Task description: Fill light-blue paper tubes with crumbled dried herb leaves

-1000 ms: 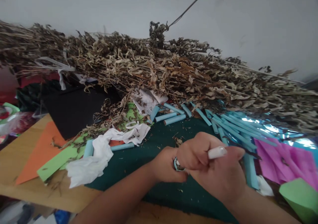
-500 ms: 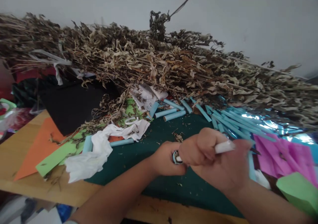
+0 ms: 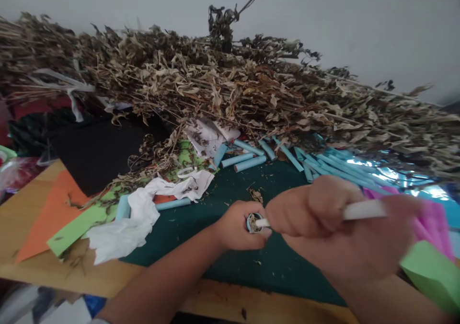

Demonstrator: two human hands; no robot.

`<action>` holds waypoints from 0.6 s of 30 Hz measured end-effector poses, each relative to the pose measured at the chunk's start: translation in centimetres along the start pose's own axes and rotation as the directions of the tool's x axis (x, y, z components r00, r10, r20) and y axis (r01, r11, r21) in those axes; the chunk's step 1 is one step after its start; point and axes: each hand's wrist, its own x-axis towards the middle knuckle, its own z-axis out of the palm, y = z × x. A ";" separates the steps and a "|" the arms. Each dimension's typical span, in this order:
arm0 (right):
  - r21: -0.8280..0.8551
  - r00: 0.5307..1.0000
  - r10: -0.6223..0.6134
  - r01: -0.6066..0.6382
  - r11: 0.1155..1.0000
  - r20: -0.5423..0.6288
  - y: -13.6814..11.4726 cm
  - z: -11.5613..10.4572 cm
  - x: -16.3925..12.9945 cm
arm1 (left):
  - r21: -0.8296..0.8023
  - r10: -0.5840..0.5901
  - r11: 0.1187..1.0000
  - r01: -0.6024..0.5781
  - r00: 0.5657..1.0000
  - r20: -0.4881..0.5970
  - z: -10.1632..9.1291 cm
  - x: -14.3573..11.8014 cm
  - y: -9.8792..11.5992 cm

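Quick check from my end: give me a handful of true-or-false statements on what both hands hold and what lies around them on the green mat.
1. The left hand grips a blue paper tube. True.
2. The right hand holds scissors. False: it holds a white stick, its tip at the tube's mouth.
3. More blue rolled tubes lie at the far edge of the green mat. True.
4. The dried plant pile sits right of the hands only. False: it spans the whole width behind them.
5. Crumpled white paper lies left of the hands. True.
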 end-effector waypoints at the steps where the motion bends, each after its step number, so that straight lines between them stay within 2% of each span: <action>1: -0.003 1.000 -0.005 0.005 1.000 -0.008 0.0 0.0 0.0 | -0.006 -0.003 1.000 0.003 1.000 -0.017 0.0 0.0 0.1; 6: 0.005 1.000 0.000 0.000 1.000 -0.021 0.6 -0.4 0.4 | -0.012 0.003 1.000 -0.003 1.000 -0.029 -0.1 0.0 0.7; 11: 0.038 0.999 0.020 -0.018 0.999 -0.039 1.0 -0.7 1.4 | -0.006 0.053 0.999 -0.053 0.994 -0.093 -0.1 0.1 0.5; 18: 0.000 0.995 0.062 -0.062 0.998 -0.074 0.6 -0.3 1.3 | 0.052 0.062 0.997 -0.059 0.996 -0.067 -0.3 0.1 0.5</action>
